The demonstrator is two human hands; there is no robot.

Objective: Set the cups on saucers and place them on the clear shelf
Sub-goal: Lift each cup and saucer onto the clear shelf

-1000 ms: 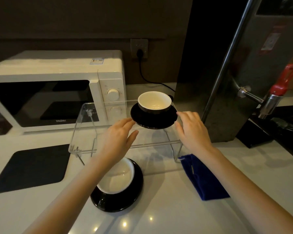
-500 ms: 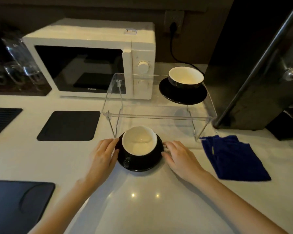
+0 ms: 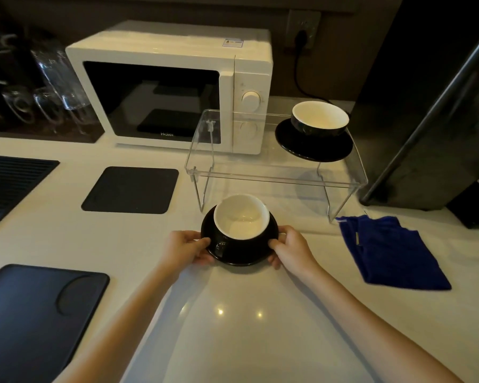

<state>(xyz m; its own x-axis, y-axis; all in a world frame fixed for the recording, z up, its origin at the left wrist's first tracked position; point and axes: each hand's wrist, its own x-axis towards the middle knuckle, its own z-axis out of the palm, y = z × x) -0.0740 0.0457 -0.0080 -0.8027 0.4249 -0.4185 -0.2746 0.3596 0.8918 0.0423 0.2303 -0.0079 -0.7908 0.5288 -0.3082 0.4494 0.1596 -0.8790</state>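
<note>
Head view: saucer (image 3: 239,254) gripped between both hands.

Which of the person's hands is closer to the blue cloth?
Right. The right hand grips the saucer's right edge, nearer the blue cloth; the left hand holds the far edge.

The one word that reads clearly is "Haier", in pale letters along the bottom edge of the microwave (image 3: 168,87) door. On top of the microwave, towards its right rear corner, lies a small white sticker (image 3: 234,42) with a blue band and what may be a warning mark; its print is too small to make out. Nothing else readable stands anywhere near the microwave.
</note>
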